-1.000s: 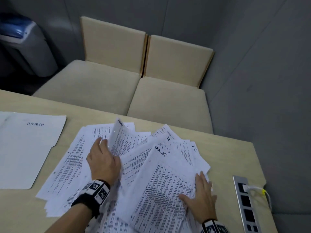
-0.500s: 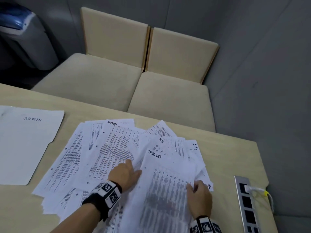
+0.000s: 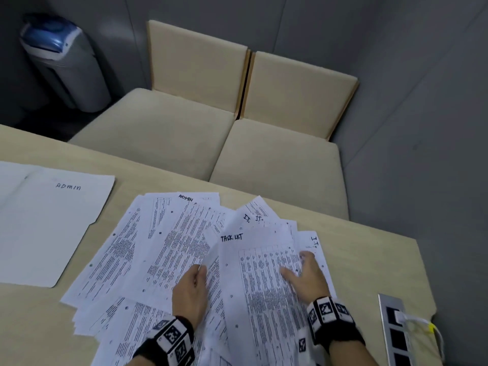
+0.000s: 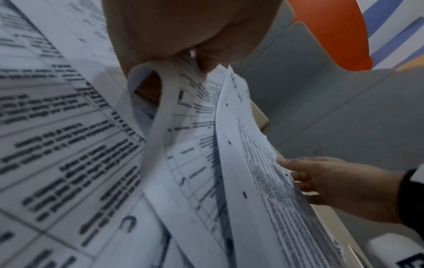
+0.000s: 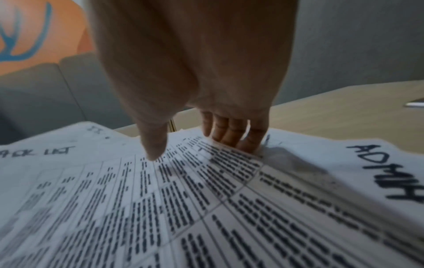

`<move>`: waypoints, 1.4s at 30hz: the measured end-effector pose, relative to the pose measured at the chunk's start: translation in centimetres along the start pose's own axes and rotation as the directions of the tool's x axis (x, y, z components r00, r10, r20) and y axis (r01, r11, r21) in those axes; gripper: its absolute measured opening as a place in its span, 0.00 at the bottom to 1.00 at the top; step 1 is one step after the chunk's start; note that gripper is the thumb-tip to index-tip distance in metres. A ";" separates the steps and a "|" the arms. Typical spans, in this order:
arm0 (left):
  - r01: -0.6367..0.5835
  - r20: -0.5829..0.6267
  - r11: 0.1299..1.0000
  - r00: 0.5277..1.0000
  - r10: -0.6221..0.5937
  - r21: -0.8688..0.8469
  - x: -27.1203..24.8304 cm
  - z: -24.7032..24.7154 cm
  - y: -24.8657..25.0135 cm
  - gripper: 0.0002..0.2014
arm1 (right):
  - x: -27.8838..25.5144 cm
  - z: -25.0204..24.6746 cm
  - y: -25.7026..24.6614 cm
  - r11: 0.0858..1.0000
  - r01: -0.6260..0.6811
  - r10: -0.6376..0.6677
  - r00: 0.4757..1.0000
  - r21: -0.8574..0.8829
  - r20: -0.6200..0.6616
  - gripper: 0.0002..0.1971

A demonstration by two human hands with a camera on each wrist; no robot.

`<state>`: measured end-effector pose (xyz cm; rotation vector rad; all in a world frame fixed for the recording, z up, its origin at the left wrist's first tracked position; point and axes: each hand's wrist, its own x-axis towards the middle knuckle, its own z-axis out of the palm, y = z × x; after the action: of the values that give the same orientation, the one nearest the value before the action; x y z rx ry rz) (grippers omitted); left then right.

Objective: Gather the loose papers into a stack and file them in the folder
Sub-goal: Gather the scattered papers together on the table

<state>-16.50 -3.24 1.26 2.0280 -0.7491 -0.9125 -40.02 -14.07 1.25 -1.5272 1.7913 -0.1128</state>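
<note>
on the table, near edge, right of centre: loose papers fanned out in an overlapping spread, not squared up. most sheets have their long axis running away from the person, tops tilted toward the far right; the left-most ones lean more. top sheet marked "task list" lies almost straight, header at the far end. left hand pinches the left edge of a sheet just beside it — left wrist view shows that edge curled between thumb and fingers, lifted off the pile. right hand lies flat, fingers straight and spread, pressing on the task list's right side. folder labelled "admin" lies flat and closed at the left, apart from the papers — tab end toward the far side.
</note>
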 end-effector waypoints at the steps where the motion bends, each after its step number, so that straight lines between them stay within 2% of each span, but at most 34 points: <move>1: -0.001 -0.037 1.000 0.999 0.001 -0.007 0.2 0.1 -0.1 0.17 | 0.0 0.2 -0.1 0.998 -0.038 0.040 0.999 -0.045 0.029 0.32; 3: 0.023 -0.086 1.000 0.996 -0.025 -0.022 0.6 0.0 -0.1 0.18 | -0.2 0.7 0.0 0.996 -0.056 0.064 0.989 -0.064 0.134 0.18; 4: 0.040 -0.075 0.999 0.996 -0.040 -0.002 1.0 0.1 -0.2 0.18 | -0.4 0.8 0.2 0.998 -0.050 0.054 0.986 -0.031 0.155 0.17; 5: 0.054 -0.047 0.998 0.998 -0.051 0.043 1.1 0.1 0.0 0.18 | -0.6 0.6 0.6 0.999 -0.044 0.043 0.994 0.015 0.101 0.19; 6: 0.062 -0.006 0.993 0.998 -0.062 0.101 1.2 0.2 0.2 0.19 | -0.5 0.3 1.1 0.998 -0.041 0.043 0.999 0.044 -0.028 0.19; 8: 0.067 0.069 0.981 0.994 -0.081 0.185 1.3 0.3 0.7 0.20 | -0.2 -0.7 1.8 0.996 -0.077 0.086 0.957 0.046 -0.276 0.22; 9: 0.069 0.102 0.975 0.991 -0.092 0.209 1.3 0.4 1.1 0.20 | 0.0 -1.2 2.0 0.995 -0.095 0.099 0.944 0.027 -0.313 0.25; 11: 0.055 0.146 0.965 0.985 -0.095 0.257 1.3 0.5 1.8 0.18 | 0.3 -1.4 2.1 0.993 -0.114 0.116 0.962 0.023 -0.249 0.26; 12: 0.060 0.166 0.960 0.980 -0.109 0.273 1.3 0.6 2.2 0.19 | 0.3 -1.3 2.1 0.994 -0.106 0.112 0.972 0.040 -0.205 0.22; 15: 0.122 0.230 0.949 0.954 -0.193 0.292 1.3 1.1 3.1 0.32 | -0.8 -0.1 1.5 0.999 -0.039 0.039 0.998 -0.002 -0.045 0.10; 17: 0.101 0.247 0.928 0.948 -0.199 0.360 1.5 1.3 3.4 0.33 | -1.9 0.6 1.2 0.994 0.000 -0.007 0.998 0.113 0.065 0.12; 18: 0.093 0.242 0.916 0.950 -0.200 0.389 1.7 1.3 3.4 0.32 | -2.4 0.8 1.3 0.986 0.005 -0.011 0.999 0.164 0.034 0.17; 19: 0.096 0.234 0.914 0.951 -0.202 0.395 1.8 1.3 3.3 0.30 | -2.5 0.7 1.8 0.983 0.012 0.005 0.996 0.183 -0.092 0.21; 21: 0.121 0.215 0.928 0.955 -0.206 0.353 1.9 0.8 3.0 0.27 | -2.2 -0.1 3.4 0.985 -0.107 0.151 0.914 0.136 -0.376 0.23; 22: 0.130 0.192 0.936 0.961 -0.200 0.328 2.0 0.4 2.8 0.26 | -2.3 -0.8 3.8 0.960 -0.242 0.279 0.863 0.142 -0.421 0.26; 23: 0.133 0.157 0.937 0.969 -0.192 0.322 2.0 -0.2 2.8 0.25 | -2.3 -1.2 4.4 0.920 -0.356 0.392 0.836 0.163 -0.383 0.29; 24: 0.137 0.126 0.927 0.973 -0.191 0.351 2.0 -0.8 2.8 0.23 | -2.5 -1.6 4.6 0.891 -0.422 0.454 0.838 0.166 -0.302 0.30; 25: 0.134 0.114 0.903 0.974 -0.196 0.408 2.1 -1.4 2.6 0.21 | -2.6 -1.6 4.9 0.886 -0.436 0.462 0.860 0.155 -0.216 0.28; 28: 0.083 0.213 0.803 0.944 -0.254 0.590 1.9 -2.3 2.3 0.21 | -3.5 -1.4 4.7 0.936 -0.301 0.308 0.951 0.184 -0.009 0.06; 30: 0.013 0.295 0.792 0.924 -0.243 0.611 1.4 -2.1 2.2 0.21 | -4.4 -1.5 3.9 0.934 -0.217 0.201 0.976 0.283 0.087 0.03; 32: -0.072 0.340 0.787 0.923 -0.180 0.612 1.0 -1.8 2.4 0.21 | -5.6 -1.6 2.5 0.907 -0.176 0.116 0.978 0.382 0.175 0.06; 33: -0.101 0.347 0.785 0.926 -0.151 0.612 0.9 -2.0 2.6 0.20 | -6.2 -1.8 2.0 0.912 -0.146 0.091 0.983 0.382 0.158 0.09; 35: -0.125 0.335 0.792 0.937 -0.104 0.597 0.6 -2.9 3.3 0.14 | -7.1 -3.2 1.0 0.988 -0.038 0.044 0.998 0.151 -0.042 0.07; 37: -0.154 0.329 0.814 0.943 -0.048 0.561 0.9 -4.4 3.5 0.10 | -8.7 -6.0 -0.4 0.994 0.040 -0.070 0.952 -0.105 -0.299 0.06; 38: -0.169 0.326 0.828 0.945 -0.019 0.535 1.1 -5.3 3.4 0.10 | -9.5 -7.5 -1.2 0.980 0.089 -0.151 0.916 -0.178 -0.371 0.05; 40: -0.184 0.332 0.865 0.943 0.022 0.467 1.5 -7.0 3.1 0.09 | -11.8 -10.9 -3.3 0.947 0.171 -0.278 0.862 -0.273 -0.424 0.03; 42: -0.166 0.349 0.924 0.936 0.038 0.345 1.7 -8.4 2.7 0.08 | -14.5 -14.5 -5.6 0.920 0.259 -0.365 0.841 -0.294 -0.399 0.04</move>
<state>-9.32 -2.52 6.67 2.1491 -1.2903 -1.1402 -44.13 -8.72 21.36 -2.0930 1.9314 -0.4686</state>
